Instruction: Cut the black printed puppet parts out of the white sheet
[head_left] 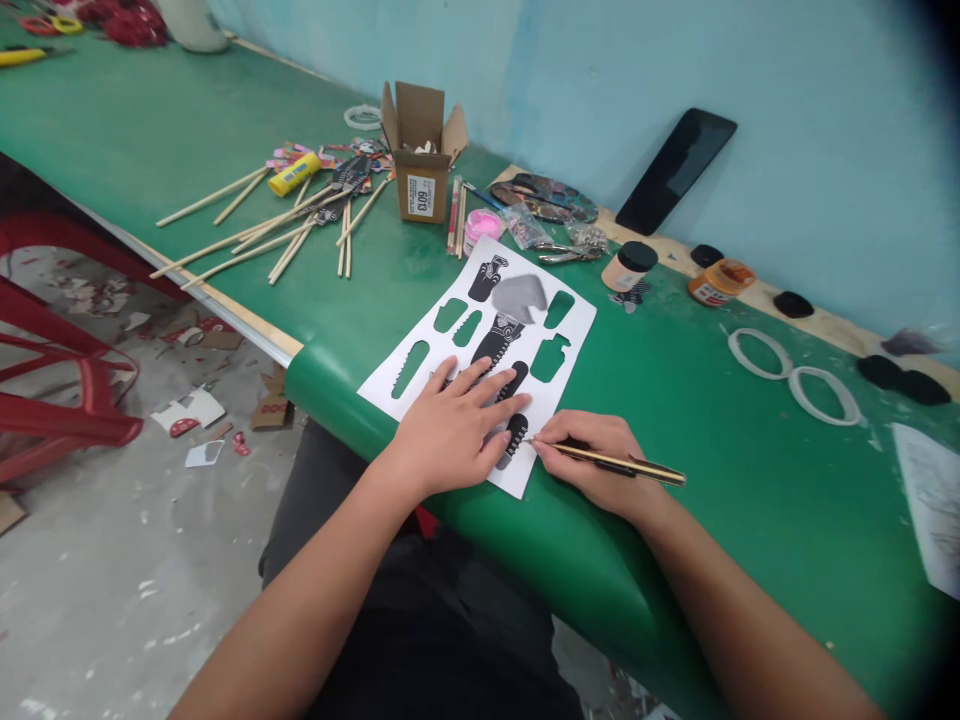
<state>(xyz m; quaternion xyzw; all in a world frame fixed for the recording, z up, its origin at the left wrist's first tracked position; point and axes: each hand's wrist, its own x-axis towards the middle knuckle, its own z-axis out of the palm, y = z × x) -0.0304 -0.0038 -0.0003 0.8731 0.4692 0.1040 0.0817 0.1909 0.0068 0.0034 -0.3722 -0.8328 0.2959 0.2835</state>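
White stencil sheet [420, 345] lay on green table [712, 420] edge. Left hand [450, 430] pressed flat, fingers spread, upon its near corner; right hand [592, 460], just beside, pinched thin brush [622, 462], tip touching sheet.

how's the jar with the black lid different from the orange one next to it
The black-lidded jar stands nearer the white sheet; the orange jar sits further right, by the wall. The black-lidded jar has a pale peach body and a dark cap, while the orange jar has an orange top and a printed label. The first looks taller, the second squatter. Both are small round pots standing upright on the green table, clear of both hands.
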